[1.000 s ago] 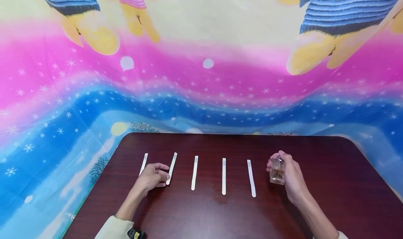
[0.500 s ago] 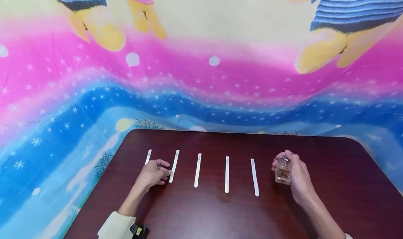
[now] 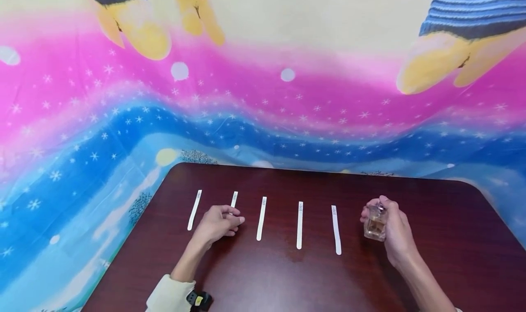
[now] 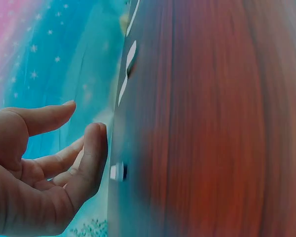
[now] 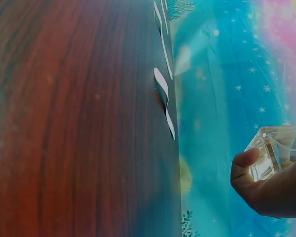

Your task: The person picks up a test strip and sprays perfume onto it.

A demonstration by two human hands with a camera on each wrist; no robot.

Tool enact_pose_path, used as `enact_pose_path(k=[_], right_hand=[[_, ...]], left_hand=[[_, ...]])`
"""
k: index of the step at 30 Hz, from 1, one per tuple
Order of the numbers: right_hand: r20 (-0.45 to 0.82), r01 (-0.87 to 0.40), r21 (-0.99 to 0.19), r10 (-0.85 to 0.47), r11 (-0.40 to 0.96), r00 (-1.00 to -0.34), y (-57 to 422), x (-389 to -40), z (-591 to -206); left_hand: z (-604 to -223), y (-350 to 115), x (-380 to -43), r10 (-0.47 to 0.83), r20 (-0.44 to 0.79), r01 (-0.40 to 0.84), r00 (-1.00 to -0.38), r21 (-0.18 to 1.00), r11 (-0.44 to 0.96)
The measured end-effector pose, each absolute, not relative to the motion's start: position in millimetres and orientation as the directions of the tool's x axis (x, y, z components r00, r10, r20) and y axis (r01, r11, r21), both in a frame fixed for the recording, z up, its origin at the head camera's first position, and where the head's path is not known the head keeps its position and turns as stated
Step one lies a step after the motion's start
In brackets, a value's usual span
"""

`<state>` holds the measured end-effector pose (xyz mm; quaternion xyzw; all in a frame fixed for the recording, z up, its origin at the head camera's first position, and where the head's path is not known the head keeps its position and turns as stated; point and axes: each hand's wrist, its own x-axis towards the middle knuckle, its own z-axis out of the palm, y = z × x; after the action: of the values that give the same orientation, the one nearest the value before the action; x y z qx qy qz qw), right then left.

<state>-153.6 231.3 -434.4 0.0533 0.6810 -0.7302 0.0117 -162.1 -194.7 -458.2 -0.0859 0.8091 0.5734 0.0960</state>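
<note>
My left hand (image 3: 218,223) hovers over the second white paper strip (image 3: 234,198) from the left, hiding its near half in the head view. Thumb and fingers stand apart with nothing between them, as the left wrist view shows. My right hand (image 3: 396,234) grips a small square glass perfume bottle (image 3: 375,227) holding amber liquid, raised above the table's right side. In the right wrist view, fingers curl around the clear bottle (image 5: 274,148). The leftmost strip (image 3: 194,210) lies fully visible beside the left hand. Small print marks the strips' far ends.
More paper strips run in a row across the dark red wooden table (image 3: 263,275): a middle strip (image 3: 261,218), a fourth strip (image 3: 300,225) and a rightmost strip (image 3: 336,230). A colourful printed cloth (image 3: 246,88) hangs behind the table's far edge.
My left hand has moved right off the second strip's near end and now covers that strip's lower half; the leftmost strip is uncovered. My right hand still holds the bottle. The head view has shifted slightly.
</note>
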Motion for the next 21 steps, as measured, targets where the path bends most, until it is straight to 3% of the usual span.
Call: enact_pose_path(k=[9,21], right_hand=[[-0.082,0.077,-0.992,0.049,-0.095,-0.995,235,-152,-434],[-0.078,0.074,-0.992,0.042,-0.099,-0.996,233,-155,-431]], left_hand=[[-465,-159,-167,0.014,-0.275,-0.248,-0.961,0.887,0.39],[-467,-145,-169,-0.013,-0.202,-0.175,-0.979,0.817,0.55]])
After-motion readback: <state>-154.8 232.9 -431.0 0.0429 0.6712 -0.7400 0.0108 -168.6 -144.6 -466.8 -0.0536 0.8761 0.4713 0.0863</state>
